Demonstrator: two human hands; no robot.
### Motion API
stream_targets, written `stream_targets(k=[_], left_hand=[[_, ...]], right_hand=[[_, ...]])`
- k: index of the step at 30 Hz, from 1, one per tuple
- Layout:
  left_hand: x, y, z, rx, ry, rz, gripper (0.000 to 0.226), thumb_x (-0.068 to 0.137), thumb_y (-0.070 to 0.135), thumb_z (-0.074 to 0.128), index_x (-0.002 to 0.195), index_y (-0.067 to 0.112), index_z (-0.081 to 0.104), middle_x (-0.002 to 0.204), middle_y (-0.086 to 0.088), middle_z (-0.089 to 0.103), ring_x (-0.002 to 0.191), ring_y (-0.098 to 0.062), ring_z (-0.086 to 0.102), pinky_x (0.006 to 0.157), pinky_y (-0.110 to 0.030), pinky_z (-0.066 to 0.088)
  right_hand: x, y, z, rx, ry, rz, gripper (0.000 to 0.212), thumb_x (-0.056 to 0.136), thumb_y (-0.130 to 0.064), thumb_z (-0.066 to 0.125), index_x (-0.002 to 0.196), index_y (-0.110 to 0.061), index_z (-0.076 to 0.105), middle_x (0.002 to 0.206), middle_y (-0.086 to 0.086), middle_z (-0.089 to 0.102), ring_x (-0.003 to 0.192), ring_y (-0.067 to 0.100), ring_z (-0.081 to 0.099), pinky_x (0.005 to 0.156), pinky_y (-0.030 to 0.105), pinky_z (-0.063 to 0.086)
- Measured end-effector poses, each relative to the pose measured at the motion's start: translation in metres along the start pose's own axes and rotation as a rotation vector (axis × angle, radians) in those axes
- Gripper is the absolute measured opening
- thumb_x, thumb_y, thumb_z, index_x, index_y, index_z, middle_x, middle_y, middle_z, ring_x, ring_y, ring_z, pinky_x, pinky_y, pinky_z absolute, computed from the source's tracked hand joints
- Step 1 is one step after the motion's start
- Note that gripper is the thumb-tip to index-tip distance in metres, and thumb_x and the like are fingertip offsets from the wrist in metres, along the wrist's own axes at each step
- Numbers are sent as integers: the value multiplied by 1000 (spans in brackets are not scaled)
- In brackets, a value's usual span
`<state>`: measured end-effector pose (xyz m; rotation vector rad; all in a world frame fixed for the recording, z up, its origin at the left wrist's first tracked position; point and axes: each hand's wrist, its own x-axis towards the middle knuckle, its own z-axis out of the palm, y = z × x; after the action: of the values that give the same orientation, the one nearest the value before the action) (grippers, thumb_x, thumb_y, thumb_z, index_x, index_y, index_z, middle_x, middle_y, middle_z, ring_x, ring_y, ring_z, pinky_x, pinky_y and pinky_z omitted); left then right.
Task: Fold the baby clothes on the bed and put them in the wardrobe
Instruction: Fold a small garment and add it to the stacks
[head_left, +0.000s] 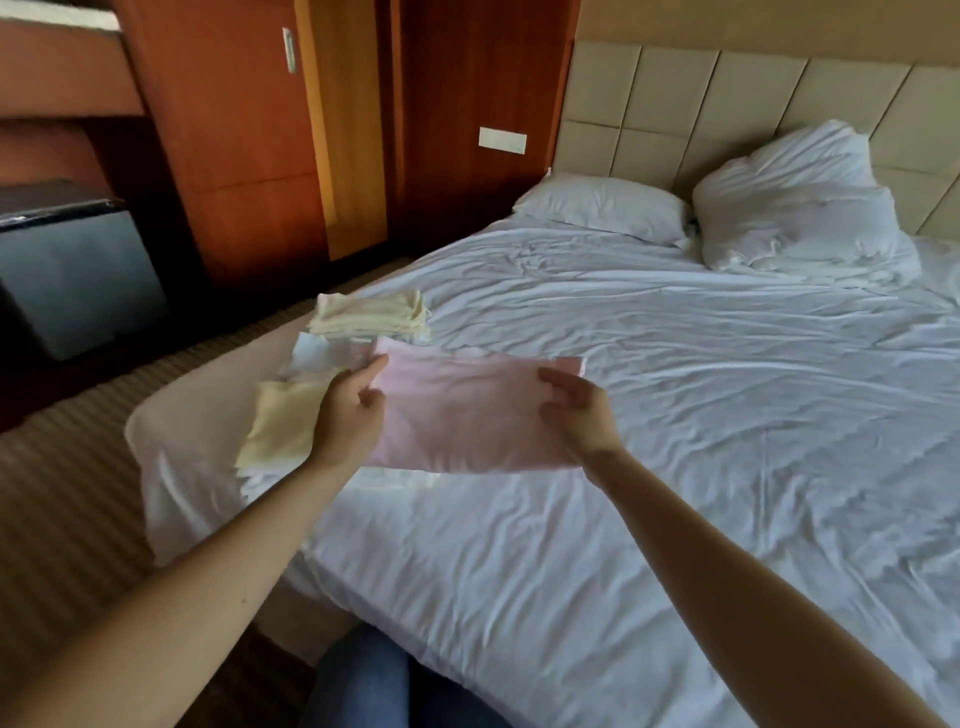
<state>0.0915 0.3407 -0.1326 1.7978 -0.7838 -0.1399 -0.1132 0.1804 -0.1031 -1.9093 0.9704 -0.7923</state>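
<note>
A pale pink baby garment (467, 410), folded into a flat rectangle, is held just above the white bed sheet (675, 415). My left hand (349, 415) grips its left edge, thumb on top. My right hand (582, 415) grips its right edge. A folded stack of cream clothes (369, 312) lies near the bed's left edge. A pale yellow piece (280, 431) and a light blue-white piece (317, 356) lie beside my left hand. The wooden wardrobe (249, 145) stands beyond the bed at the upper left, its door shut.
Two white pillows (602, 208) (795, 202) lean against the beige padded headboard (727, 104). A dark cabinet (72, 275) stands on the striped carpet (62, 493) at the left. My knee in jeans (374, 675) shows at the bottom edge.
</note>
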Motion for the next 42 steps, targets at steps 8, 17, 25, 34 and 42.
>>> stream_targets(k=[8, 17, 25, 34, 42], left_hand=[[53, -53, -95, 81, 129, -43, 50, 93, -5, 40, 137, 13, 55, 147, -5, 46, 133, -16, 43, 92, -8, 31], [85, -146, -100, 212, 34, -116, 50, 93, -2, 41, 138, 18, 55, 142, -10, 51, 128, -25, 50, 97, -25, 39], [75, -187, -85, 468, 45, -21, 55, 90, 0, 51, 138, 26, 55, 127, -17, 53, 109, -39, 51, 90, -45, 47], [62, -182, -114, -128, -348, -314, 35, 100, 40, 49, 128, 60, 43, 160, 15, 15, 148, -7, 9, 118, -32, 17], [60, -162, -128, -191, -539, -448, 63, 96, 44, 52, 150, 46, 20, 142, 35, 14, 130, 5, 17, 113, -45, 20]], right_hand=[[32, -57, 112, 83, -123, -53, 51, 78, 9, 51, 121, -14, 67, 94, 0, 63, 88, 14, 59, 80, 24, 48], [59, -24, 194, 13, -150, 65, 52, 78, 8, 49, 119, -17, 69, 106, 0, 67, 98, 13, 62, 84, 20, 48], [53, 9, 211, 90, -143, 81, 34, 81, 6, 60, 100, -17, 76, 80, 0, 67, 73, 14, 56, 58, 9, 40], [45, 25, 193, 566, -505, 468, 39, 89, -14, 66, 123, -32, 65, 126, -6, 65, 115, 15, 62, 100, 35, 49], [59, 29, 183, 571, -665, 481, 61, 81, -9, 70, 138, -22, 54, 128, 1, 64, 119, 18, 60, 99, 30, 48]])
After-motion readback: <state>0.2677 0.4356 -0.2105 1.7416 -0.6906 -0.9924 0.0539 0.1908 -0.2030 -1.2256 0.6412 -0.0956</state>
